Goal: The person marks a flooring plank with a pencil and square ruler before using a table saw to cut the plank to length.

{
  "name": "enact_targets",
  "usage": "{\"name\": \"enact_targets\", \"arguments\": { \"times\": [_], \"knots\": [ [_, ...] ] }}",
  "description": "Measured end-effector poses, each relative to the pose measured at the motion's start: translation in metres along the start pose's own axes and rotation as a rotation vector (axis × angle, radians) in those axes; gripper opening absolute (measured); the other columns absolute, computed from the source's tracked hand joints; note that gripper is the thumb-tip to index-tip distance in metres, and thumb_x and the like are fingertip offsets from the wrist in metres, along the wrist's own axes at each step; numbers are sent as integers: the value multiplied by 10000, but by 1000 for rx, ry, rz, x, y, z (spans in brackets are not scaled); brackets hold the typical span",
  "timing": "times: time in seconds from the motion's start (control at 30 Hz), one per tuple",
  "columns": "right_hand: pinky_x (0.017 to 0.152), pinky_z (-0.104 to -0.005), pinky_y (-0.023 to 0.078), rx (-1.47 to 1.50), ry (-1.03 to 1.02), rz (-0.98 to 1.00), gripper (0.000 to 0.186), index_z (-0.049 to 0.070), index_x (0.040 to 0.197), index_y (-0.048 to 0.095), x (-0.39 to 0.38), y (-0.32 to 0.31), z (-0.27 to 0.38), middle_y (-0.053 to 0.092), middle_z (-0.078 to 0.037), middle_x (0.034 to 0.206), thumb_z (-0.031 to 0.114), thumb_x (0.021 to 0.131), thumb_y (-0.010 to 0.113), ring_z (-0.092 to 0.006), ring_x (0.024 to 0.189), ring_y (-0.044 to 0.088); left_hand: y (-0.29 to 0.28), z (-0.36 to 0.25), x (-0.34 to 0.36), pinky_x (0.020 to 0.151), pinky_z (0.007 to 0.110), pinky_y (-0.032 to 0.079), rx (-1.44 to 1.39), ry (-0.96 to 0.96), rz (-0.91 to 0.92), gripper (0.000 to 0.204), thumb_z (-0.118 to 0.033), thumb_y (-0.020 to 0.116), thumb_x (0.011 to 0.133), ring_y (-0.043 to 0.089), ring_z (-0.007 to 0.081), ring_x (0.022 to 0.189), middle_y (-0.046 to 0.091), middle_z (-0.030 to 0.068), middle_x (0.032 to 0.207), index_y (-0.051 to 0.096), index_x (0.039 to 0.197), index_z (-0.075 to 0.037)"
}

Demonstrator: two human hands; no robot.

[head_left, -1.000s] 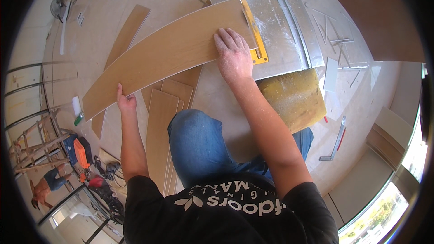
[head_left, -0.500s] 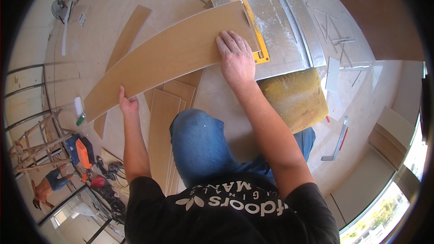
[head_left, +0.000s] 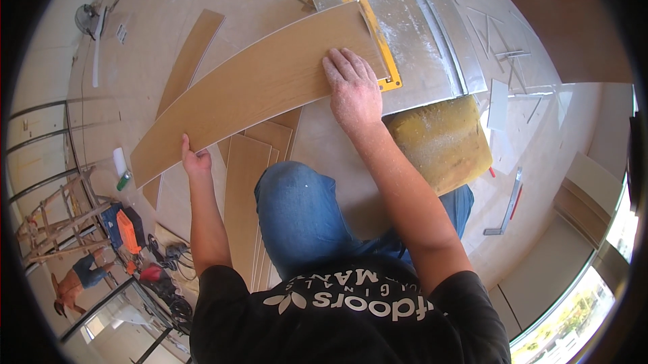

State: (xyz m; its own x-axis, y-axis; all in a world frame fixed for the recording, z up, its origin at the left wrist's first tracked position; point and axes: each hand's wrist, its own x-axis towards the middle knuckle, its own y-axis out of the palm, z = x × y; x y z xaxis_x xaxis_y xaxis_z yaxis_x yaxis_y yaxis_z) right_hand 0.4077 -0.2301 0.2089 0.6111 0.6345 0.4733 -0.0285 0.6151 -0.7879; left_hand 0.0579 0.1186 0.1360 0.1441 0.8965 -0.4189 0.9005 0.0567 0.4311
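Note:
A long light-brown wooden plank point(head_left: 250, 87) lies across a silver table saw top point(head_left: 418, 33), its right end over the yellow blade insert point(head_left: 378, 40). My right hand point(head_left: 352, 87) presses flat on the plank's right end, fingers spread. My left hand point(head_left: 196, 160) grips the plank's near edge toward its left end, holding it up. A dusty yellow block-shaped part point(head_left: 442, 140) sits beside the saw, just right of my right forearm. My bent knee in blue jeans point(head_left: 297, 209) is below the plank.
More planks point(head_left: 250, 195) lie stacked on the floor under my left arm, and another plank point(head_left: 185, 60) lies farther off. A metal square point(head_left: 506, 205) rests at right. Orange tools and cords point(head_left: 131, 232) and a ladder sit at left, where another person point(head_left: 74, 283) stands.
The plank has slid slightly toward the right over the saw top, with both hands staying on it.

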Motion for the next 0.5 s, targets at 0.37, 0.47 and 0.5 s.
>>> {"name": "enact_targets", "arguments": {
  "times": [0.37, 0.47, 0.5],
  "knots": [
    [1135, -417, 432, -6, -6, 5, 395, 49, 1218, 690, -1, 0, 0, 639, -103, 1355, 106, 838, 595, -282, 1315, 556, 3, 0, -7, 895, 351, 613, 8, 33, -11, 309, -173, 676, 998, 698, 231, 1095, 708, 95, 1232, 619, 1270, -36],
    [1136, -417, 430, -13, -19, 6, 398, 45, 1219, 687, 2, 0, 0, 636, -108, 1354, 105, 836, 598, -283, 1317, 553, 8, 1, -9, 935, 360, 601, 13, 59, -52, 331, -166, 682, 994, 682, 232, 1127, 692, 98, 1262, 608, 1285, -28],
    [1137, -416, 429, -5, -24, 2, 398, 43, 1220, 686, 4, 0, -1, 635, -109, 1353, 104, 836, 600, -283, 1319, 551, 10, 2, -9, 935, 360, 601, -2, 25, -49, 331, -166, 682, 994, 682, 232, 1127, 692, 98, 1262, 608, 1285, -28]
  ]
}}
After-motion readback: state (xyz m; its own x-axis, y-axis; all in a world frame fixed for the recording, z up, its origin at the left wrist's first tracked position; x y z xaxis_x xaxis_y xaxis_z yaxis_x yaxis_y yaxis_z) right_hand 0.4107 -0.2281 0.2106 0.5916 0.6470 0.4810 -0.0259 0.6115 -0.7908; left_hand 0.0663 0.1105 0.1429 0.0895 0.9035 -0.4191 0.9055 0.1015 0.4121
